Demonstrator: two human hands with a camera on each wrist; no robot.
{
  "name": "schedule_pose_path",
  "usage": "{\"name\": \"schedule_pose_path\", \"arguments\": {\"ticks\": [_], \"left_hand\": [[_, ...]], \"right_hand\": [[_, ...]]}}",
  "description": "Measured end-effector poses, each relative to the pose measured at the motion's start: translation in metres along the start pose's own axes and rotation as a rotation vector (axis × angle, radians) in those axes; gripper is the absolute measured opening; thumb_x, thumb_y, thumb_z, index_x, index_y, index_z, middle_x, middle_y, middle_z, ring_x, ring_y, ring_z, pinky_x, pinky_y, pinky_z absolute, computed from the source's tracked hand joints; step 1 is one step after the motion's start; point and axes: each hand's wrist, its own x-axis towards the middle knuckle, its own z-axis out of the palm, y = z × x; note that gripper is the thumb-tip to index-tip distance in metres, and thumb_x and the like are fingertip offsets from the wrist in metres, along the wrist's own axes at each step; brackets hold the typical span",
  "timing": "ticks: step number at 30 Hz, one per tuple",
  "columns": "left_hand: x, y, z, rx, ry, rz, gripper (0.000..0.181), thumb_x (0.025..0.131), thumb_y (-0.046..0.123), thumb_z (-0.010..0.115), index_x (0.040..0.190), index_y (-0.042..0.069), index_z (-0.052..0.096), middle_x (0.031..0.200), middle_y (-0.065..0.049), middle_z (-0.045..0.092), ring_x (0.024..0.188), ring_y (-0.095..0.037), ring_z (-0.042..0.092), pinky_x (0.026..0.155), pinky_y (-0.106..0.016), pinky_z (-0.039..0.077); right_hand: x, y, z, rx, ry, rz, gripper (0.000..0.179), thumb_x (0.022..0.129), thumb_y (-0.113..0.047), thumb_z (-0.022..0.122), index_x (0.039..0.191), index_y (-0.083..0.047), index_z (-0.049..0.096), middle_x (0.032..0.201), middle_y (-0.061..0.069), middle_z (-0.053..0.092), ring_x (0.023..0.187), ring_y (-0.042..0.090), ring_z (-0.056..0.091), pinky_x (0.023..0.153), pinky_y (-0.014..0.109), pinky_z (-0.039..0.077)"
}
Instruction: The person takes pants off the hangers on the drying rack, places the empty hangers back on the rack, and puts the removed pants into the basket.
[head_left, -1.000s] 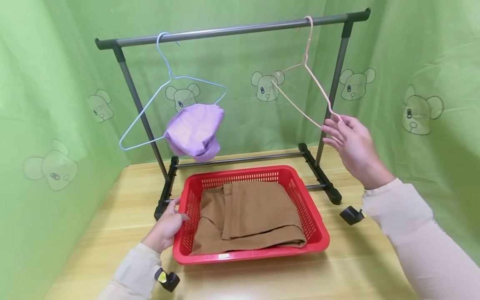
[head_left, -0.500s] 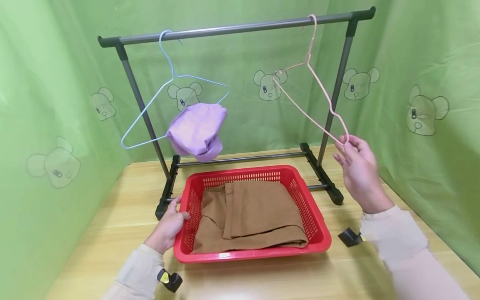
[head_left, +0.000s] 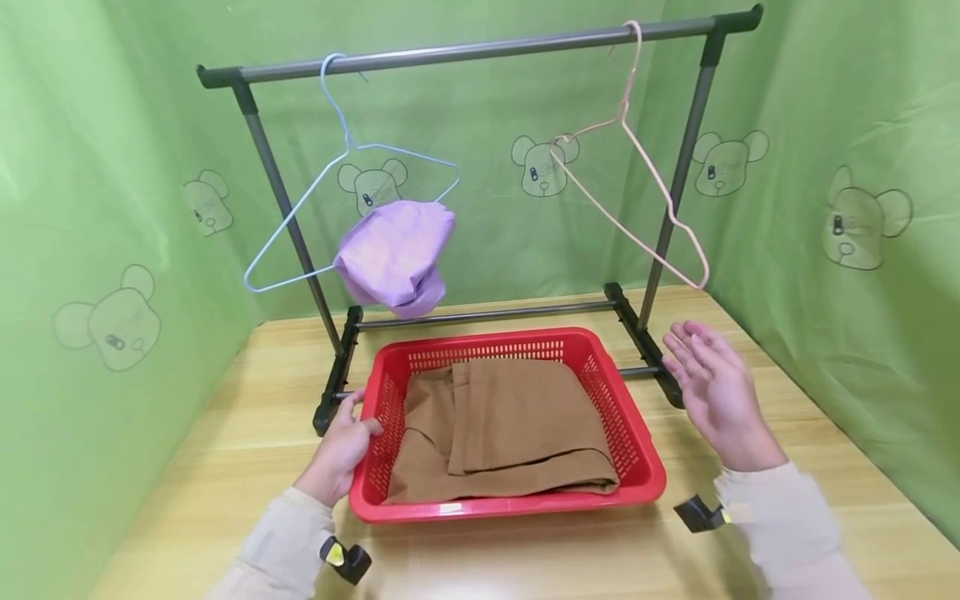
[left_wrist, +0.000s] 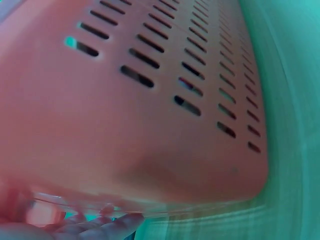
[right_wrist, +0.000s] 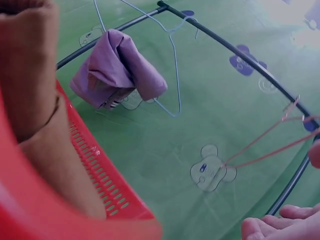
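My left hand (head_left: 341,454) grips the left rim of a red plastic basket (head_left: 517,507), thumb over the edge. In the left wrist view, the slotted wall of the basket (left_wrist: 150,130) fills most of the picture, with fingertips at its lower edge. Folded brown trousers (head_left: 525,417) lie inside the basket. To the right of it my right hand (head_left: 716,404) is held palm up with loosely straight fingers, holding nothing. Above that hand a bare pink hanger (head_left: 669,208) hangs from the rail, its lower corner close over the fingertips.
A grey metal clothes rack (head_left: 480,52) stands behind the basket on the wooden table (head_left: 210,483). At its left, a blue hanger (head_left: 303,196) carries a bunched purple cloth (head_left: 397,254). Green curtains (head_left: 480,208) with bear drawings enclose the back and sides.
My right hand has let go of the pink hanger's lower corner and moved down, away from it. The left hand has kept its hold on the basket.
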Motion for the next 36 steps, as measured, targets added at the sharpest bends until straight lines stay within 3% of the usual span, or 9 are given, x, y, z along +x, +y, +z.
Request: {"name": "schedule_pose_path", "arguments": {"ticks": [6, 11, 15, 21, 24, 29, 33, 36], "left_hand": [[0.001, -0.002, 0.001, -0.022, 0.031, 0.025, 0.068, 0.089, -0.007, 0.039, 0.150, 0.015, 0.019, 0.133, -0.027, 0.042, 0.115, -0.043, 0.051, 0.088, -0.049, 0.049], [0.001, -0.002, 0.001, -0.029, 0.025, 0.033, 0.067, 0.090, -0.007, 0.040, 0.150, 0.016, 0.022, 0.134, -0.028, 0.042, 0.115, -0.043, 0.050, 0.088, -0.050, 0.049], [0.002, -0.003, 0.001, -0.018, 0.039, 0.035, 0.067, 0.089, -0.007, 0.041, 0.150, 0.014, 0.023, 0.133, -0.029, 0.044, 0.115, -0.043, 0.051, 0.089, -0.049, 0.049], [0.006, -0.002, -0.001, 0.035, 0.084, 0.051, 0.066, 0.085, -0.009, 0.047, 0.146, 0.010, 0.029, 0.127, -0.030, 0.049, 0.108, -0.041, 0.057, 0.084, -0.046, 0.053], [0.010, 0.003, -0.003, 0.034, 0.094, 0.063, 0.064, 0.087, -0.008, 0.048, 0.146, 0.006, 0.028, 0.132, -0.029, 0.048, 0.111, -0.040, 0.056, 0.086, -0.044, 0.052], [0.015, 0.024, -0.015, 0.023, 0.123, 0.091, 0.067, 0.093, -0.006, 0.049, 0.151, 0.004, 0.016, 0.148, -0.024, 0.034, 0.123, -0.037, 0.047, 0.096, -0.038, 0.047], [0.017, 0.056, -0.032, 0.049, 0.186, 0.120, 0.072, 0.096, -0.003, 0.048, 0.154, 0.008, 0.008, 0.153, -0.020, 0.028, 0.120, -0.026, 0.049, 0.091, -0.026, 0.049], [0.016, 0.083, -0.046, 0.061, 0.273, 0.154, 0.075, 0.096, -0.001, 0.049, 0.155, 0.012, 0.004, 0.155, -0.016, 0.025, 0.111, -0.018, 0.051, 0.086, -0.020, 0.048]], "right_hand": [[-0.001, 0.019, -0.018, 0.148, -0.066, 0.036, 0.029, 0.105, -0.014, 0.037, 0.133, -0.010, 0.031, 0.133, 0.003, 0.044, 0.118, 0.012, 0.051, 0.101, 0.025, 0.040], [-0.002, 0.036, -0.026, 0.251, -0.088, 0.038, 0.022, 0.103, -0.006, 0.041, 0.125, -0.006, 0.045, 0.123, 0.005, 0.058, 0.114, 0.016, 0.058, 0.096, 0.026, 0.046], [-0.005, 0.050, -0.022, 0.171, -0.088, 0.043, 0.022, 0.102, -0.005, 0.044, 0.124, -0.007, 0.045, 0.121, 0.002, 0.059, 0.114, 0.012, 0.058, 0.095, 0.025, 0.047], [-0.007, 0.063, -0.013, -0.052, -0.058, 0.086, 0.027, 0.101, -0.009, 0.050, 0.126, -0.012, 0.042, 0.122, -0.006, 0.054, 0.113, 0.006, 0.056, 0.089, 0.024, 0.050], [-0.008, 0.067, -0.013, -0.143, -0.058, 0.101, 0.031, 0.100, -0.008, 0.052, 0.128, -0.015, 0.041, 0.125, -0.007, 0.050, 0.110, 0.004, 0.058, 0.087, 0.023, 0.051], [-0.010, 0.071, -0.016, -0.242, -0.100, 0.138, 0.041, 0.099, -0.008, 0.053, 0.137, -0.013, 0.037, 0.131, -0.003, 0.047, 0.109, 0.007, 0.060, 0.087, 0.027, 0.052], [-0.011, 0.076, -0.018, -0.283, -0.139, 0.153, 0.051, 0.099, -0.009, 0.053, 0.145, -0.010, 0.030, 0.130, -0.005, 0.051, 0.110, 0.012, 0.061, 0.085, 0.033, 0.054], [-0.011, 0.078, -0.019, -0.280, -0.153, 0.169, 0.057, 0.099, -0.007, 0.054, 0.149, -0.009, 0.025, 0.128, -0.007, 0.056, 0.108, 0.016, 0.063, 0.083, 0.036, 0.055]]}}
